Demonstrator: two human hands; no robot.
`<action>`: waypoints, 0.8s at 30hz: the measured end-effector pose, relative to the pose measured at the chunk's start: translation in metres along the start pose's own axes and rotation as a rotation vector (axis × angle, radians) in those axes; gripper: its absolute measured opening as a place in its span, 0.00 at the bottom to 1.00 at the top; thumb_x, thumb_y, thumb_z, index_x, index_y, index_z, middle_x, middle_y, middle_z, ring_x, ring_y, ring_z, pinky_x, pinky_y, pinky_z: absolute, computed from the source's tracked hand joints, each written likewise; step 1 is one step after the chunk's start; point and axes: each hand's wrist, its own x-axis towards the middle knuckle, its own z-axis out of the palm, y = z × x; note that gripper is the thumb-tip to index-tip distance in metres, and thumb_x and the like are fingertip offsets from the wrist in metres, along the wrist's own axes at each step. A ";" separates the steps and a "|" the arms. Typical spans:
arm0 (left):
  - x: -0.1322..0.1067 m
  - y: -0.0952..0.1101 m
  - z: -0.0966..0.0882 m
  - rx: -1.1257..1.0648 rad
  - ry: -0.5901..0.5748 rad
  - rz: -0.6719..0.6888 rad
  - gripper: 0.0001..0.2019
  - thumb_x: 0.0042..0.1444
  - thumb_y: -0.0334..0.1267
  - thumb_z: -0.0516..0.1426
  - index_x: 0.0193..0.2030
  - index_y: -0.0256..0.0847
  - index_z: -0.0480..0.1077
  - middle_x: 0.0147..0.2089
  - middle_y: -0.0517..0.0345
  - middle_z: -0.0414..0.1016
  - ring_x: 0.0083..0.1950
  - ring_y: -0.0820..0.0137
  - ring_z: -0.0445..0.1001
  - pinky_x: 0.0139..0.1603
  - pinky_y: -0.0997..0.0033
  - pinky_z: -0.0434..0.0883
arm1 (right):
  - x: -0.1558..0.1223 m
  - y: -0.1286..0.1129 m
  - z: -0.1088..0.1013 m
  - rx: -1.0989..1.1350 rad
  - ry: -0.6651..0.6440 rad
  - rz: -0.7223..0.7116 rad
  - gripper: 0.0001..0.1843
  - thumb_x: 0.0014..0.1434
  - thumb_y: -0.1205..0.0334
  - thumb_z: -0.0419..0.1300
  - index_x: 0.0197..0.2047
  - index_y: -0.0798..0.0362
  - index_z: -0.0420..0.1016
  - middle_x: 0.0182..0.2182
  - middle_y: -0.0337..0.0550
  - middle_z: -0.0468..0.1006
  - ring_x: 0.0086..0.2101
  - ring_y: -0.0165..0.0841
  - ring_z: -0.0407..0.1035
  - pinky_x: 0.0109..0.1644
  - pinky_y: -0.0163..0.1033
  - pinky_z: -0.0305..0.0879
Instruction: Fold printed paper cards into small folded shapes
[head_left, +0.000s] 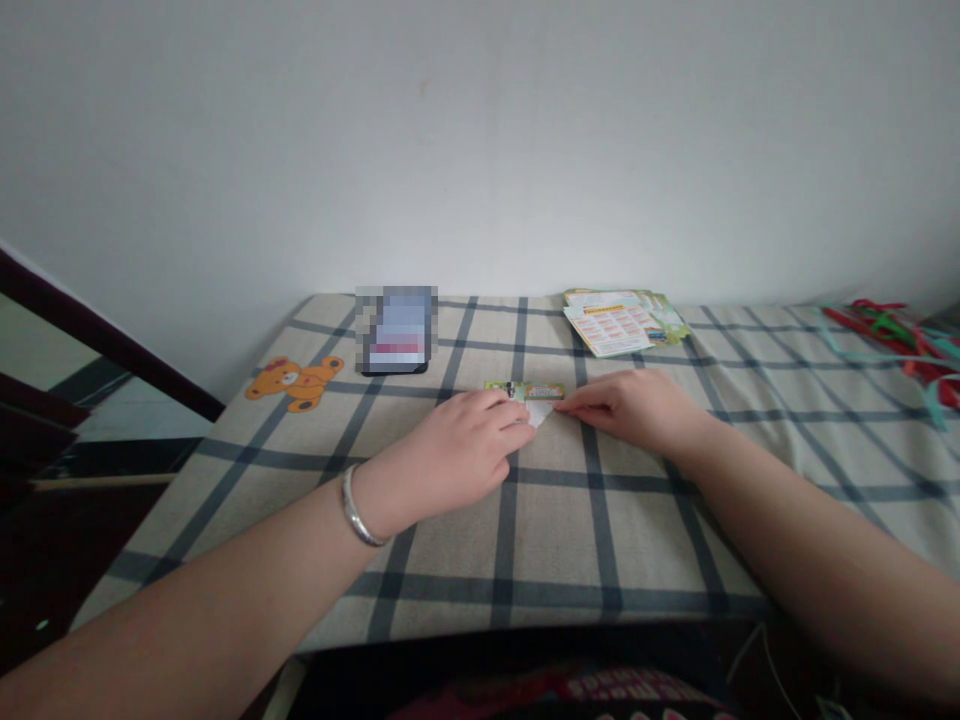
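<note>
A small folded paper [546, 392], green and printed along its far edge with a white pointed flap toward me, lies on the checked tablecloth. My left hand [474, 440], a silver bangle [358, 508] at its wrist, presses the paper's left part down with curled fingers. At the paper's right corner, my right hand [637, 408] pinches the edge between thumb and forefinger. Part of the paper is hidden under the left fingers.
Behind the right hand lies a stack of printed leaflets [615, 325]. A phone [397, 340], its screen blurred out, stands at the back left near an orange bear cutout [294, 382]. Red, green and teal ribbons [911, 345] are heaped at far right. A white wall [480, 150] borders the table.
</note>
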 end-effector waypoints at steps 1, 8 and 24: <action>0.000 0.000 0.000 0.002 -0.005 0.002 0.17 0.56 0.29 0.55 0.54 0.38 0.68 0.56 0.53 0.71 0.58 0.58 0.64 0.60 0.53 0.65 | 0.000 0.000 0.000 -0.010 0.002 0.013 0.12 0.63 0.57 0.56 0.46 0.37 0.79 0.41 0.31 0.83 0.38 0.34 0.77 0.35 0.37 0.65; -0.001 0.000 -0.001 -0.019 -0.013 -0.012 0.16 0.56 0.28 0.54 0.52 0.38 0.69 0.54 0.53 0.70 0.57 0.59 0.64 0.60 0.55 0.64 | 0.001 0.004 -0.001 -0.090 0.008 0.063 0.12 0.63 0.58 0.56 0.45 0.39 0.80 0.39 0.35 0.83 0.36 0.36 0.77 0.33 0.37 0.63; -0.005 -0.004 -0.002 -0.105 0.016 -0.047 0.16 0.58 0.28 0.52 0.52 0.43 0.70 0.57 0.55 0.69 0.58 0.63 0.65 0.61 0.56 0.64 | 0.000 -0.014 0.002 -0.246 0.074 -0.055 0.11 0.64 0.59 0.54 0.40 0.52 0.77 0.33 0.43 0.75 0.34 0.33 0.68 0.33 0.38 0.53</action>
